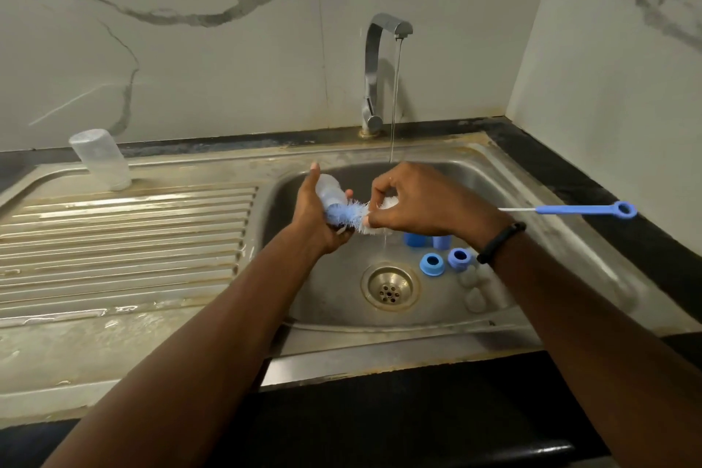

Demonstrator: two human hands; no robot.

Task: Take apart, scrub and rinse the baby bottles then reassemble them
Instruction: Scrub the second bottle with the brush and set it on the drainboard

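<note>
Left hand [317, 217] grips a clear baby bottle [331, 195] over the steel sink [448, 319], its long axis tilted, mouth toward lower right. Right hand [421, 201] pinches the bottle brush [355, 215], bristles at the mouth. Tap [374, 76] runs. Two blue collars [432, 264], two blue caps [414, 239] lie in the basin; one inverted bottle [100, 160] stands on the drainboard; marble-patterned walls.

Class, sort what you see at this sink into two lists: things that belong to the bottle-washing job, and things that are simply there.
Belonging to the job:
- bottle gripped by the left hand
- bottle brush held in the right hand
- upturned bottle on the drainboard
- blue rings and caps in the sink
- running tap
- thin blue brush

Simply there:
- black wristband
- marble wall
</note>
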